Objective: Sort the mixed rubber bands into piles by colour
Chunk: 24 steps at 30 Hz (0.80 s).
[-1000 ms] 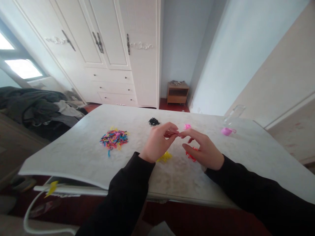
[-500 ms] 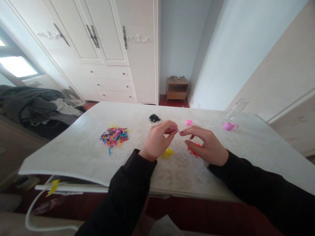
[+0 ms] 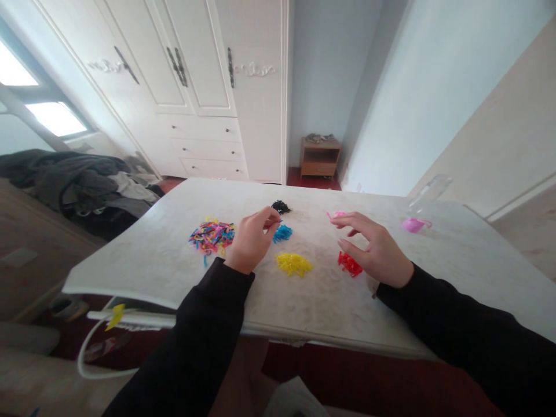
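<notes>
Above the pile of blue rubber bands (image 3: 282,233), my left hand (image 3: 254,237) is closed in a pinch, with a bit of blue band showing at its fingertips. My right hand (image 3: 376,246) is open, thumb and fingers apart, its fingertips by the pink rubber bands (image 3: 337,215), which it partly covers. Under its thumb lies a pile of red rubber bands (image 3: 349,264). Yellow rubber bands (image 3: 294,264) lie between the hands, nearer me. Black rubber bands (image 3: 281,207) sit farther back. Left of my left hand is a mixed-colour heap of rubber bands (image 3: 211,236), partly hidden by it.
The piles lie on a white table (image 3: 321,307). At its right stand a clear plastic container (image 3: 430,194) and a pink item (image 3: 413,225). Dark clothes (image 3: 82,185) are heaped at the left. Behind are a white wardrobe (image 3: 256,116) and a small wooden cabinet (image 3: 320,159).
My hands have parted from where they met in the middle. The left moved left to the blue pile, now uncovered with the yellow one; the right opened beside the pink pile.
</notes>
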Tool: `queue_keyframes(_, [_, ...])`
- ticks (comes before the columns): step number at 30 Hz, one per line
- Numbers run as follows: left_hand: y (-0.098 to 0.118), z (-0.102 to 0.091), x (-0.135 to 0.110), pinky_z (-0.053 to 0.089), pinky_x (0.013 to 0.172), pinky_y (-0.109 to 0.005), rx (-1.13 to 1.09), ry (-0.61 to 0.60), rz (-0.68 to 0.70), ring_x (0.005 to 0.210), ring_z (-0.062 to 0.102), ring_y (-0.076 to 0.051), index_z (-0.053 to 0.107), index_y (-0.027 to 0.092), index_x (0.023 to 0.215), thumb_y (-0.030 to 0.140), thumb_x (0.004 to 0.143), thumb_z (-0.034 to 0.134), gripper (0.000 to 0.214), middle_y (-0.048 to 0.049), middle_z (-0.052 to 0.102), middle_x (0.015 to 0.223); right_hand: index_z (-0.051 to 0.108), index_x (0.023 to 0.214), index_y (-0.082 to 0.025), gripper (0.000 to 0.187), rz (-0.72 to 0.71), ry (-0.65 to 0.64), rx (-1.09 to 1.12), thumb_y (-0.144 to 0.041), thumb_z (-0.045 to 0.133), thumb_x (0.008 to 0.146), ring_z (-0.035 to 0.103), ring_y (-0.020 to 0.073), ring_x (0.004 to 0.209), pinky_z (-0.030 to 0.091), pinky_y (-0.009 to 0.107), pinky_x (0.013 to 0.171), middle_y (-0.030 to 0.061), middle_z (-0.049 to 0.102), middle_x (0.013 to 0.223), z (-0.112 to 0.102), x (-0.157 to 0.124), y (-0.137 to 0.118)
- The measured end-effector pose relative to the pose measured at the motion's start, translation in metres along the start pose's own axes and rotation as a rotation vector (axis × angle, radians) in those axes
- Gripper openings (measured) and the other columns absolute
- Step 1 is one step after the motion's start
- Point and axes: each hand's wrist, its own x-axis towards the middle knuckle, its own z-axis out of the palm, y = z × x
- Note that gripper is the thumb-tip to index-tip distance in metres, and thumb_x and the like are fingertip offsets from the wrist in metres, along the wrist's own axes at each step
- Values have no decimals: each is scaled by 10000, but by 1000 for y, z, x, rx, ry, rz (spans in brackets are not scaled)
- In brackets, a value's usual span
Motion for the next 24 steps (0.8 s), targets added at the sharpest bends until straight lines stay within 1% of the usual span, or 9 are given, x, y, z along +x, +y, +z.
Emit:
queue_keyframes(4, [-1,5,-1,551,789,-259,26,-43,45,880,751,-185,648,216,938,140,884,591,109,-8,761,898,667,1192,-227,351,-4,-13,-12,-171,615,849,672,274,1104,585,401,800,102,701,1245,2,-1,1])
queue_keyframes(8, [-3,5,-1,533,822,-272,56,-76,93,902,732,-185,656,223,971,178,922,560,117,-14,760,927,660,1211,-232,375,11,-11,-37,-184,615,842,680,272,1073,582,410,805,97,700,1219,0,1,7])
queue_keyframes(11, [-2,3,-3,528,822,-274,49,-56,61,895,725,-188,654,219,978,222,951,530,127,-25,760,913,660,1208,-224,364,30,21,-69,-214,619,846,679,274,1052,578,423,824,103,696,1200,-4,5,15])
queue_keyframes(14, [1,1,-4,531,819,-280,46,-20,33,880,727,-195,645,210,1002,242,968,495,157,-43,760,896,649,1216,-219,372,88,85,-103,-258,632,847,679,272,1024,583,412,787,112,676,1205,-9,9,27])
queue_keyframes(16, [1,0,-5,534,825,-285,47,-20,28,895,732,-200,633,206,1020,234,969,477,166,-53,764,914,646,1216,-206,381,139,103,-127,-289,636,844,678,270,1007,584,407,766,120,665,1209,-11,11,37])
queue_keyframes(20, [1,0,-5,537,839,-285,54,-34,27,933,740,-200,609,209,1032,202,944,489,149,-54,773,958,669,1167,-176,366,215,55,-171,-327,637,834,676,275,987,581,422,776,131,685,1170,-8,12,57])
queue_keyframes(24, [0,1,-5,543,826,-282,45,-41,8,923,744,-196,598,212,1021,176,915,511,141,-51,777,969,694,1132,-160,364,189,0,-234,-362,660,831,669,297,988,573,440,781,144,708,1115,-6,12,67])
